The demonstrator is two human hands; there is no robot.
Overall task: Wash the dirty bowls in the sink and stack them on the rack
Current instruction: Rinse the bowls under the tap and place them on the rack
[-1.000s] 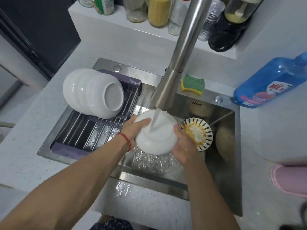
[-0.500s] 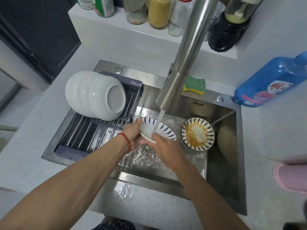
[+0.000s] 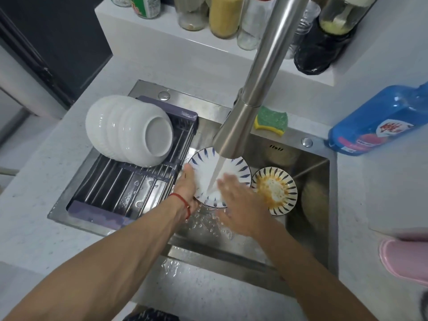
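Observation:
A white bowl with blue dashes (image 3: 238, 169) tilts under the running tap (image 3: 234, 135), its inside facing me. My left hand (image 3: 188, 184) grips its left rim from below. My right hand (image 3: 236, 200) lies with fingers spread flat inside the bowl, in the water stream. A second dashed bowl (image 3: 275, 191), smeared orange, sits in the sink (image 3: 310, 228) just to the right. Several clean white bowls (image 3: 129, 130) are stacked on their sides on the purple rack (image 3: 129, 186) over the sink's left half.
A green and yellow sponge (image 3: 271, 120) lies on the sink's back edge. A blue detergent bottle (image 3: 379, 121) rests on the counter at right. Jars and bottles (image 3: 224, 15) line the back ledge. A pink object (image 3: 405, 258) sits at the right edge.
The bowl was turned from bottom-up to inside-up under the stream. My right hand moved from the bowl's right side onto its inner surface.

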